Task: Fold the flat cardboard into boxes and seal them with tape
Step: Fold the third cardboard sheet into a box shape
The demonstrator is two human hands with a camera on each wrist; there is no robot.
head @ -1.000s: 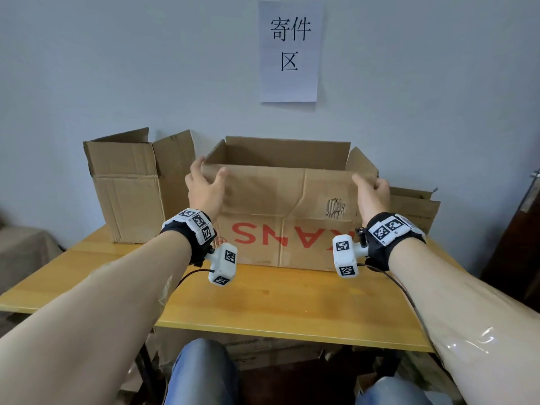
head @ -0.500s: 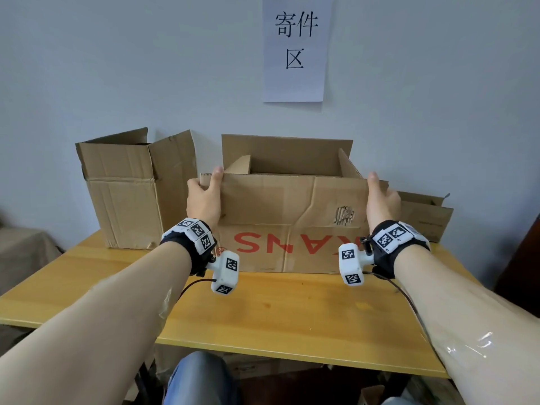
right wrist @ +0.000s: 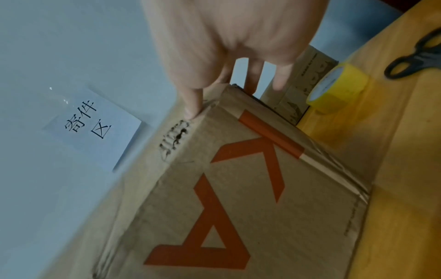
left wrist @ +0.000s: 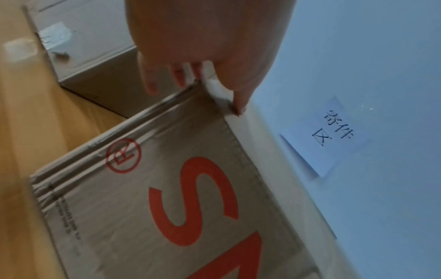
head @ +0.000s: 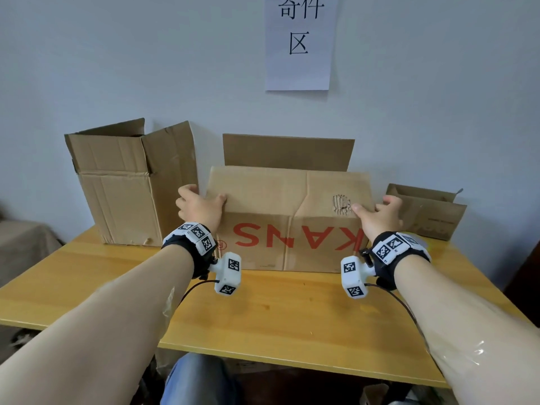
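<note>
A cardboard box [head: 292,244] with upside-down red letters stands in the middle of the wooden table [head: 277,317]. Its front flap [head: 277,188] lies folded back over the top, while the back flap [head: 287,152] stands upright. My left hand [head: 198,206] clamps the upper left corner, thumb on the flap and fingers down the side. At the upper right corner my right hand [head: 377,213] does the same, its thumb beside a torn patch. The wrist views show the left hand [left wrist: 203,37] and right hand [right wrist: 233,28] at the box's corners [left wrist: 167,198] [right wrist: 238,207].
A taller open box [head: 125,194] stands close on the left and a low box [head: 429,214] at the back right. In the right wrist view a yellow tape roll [right wrist: 339,88] and black scissors [right wrist: 415,60] lie on the table to the right. A paper sign [head: 299,42] hangs on the wall.
The side flaps went inward, then the front flap came down over the top. Both hands moved from the flap's upper edge to the box's top corners.
</note>
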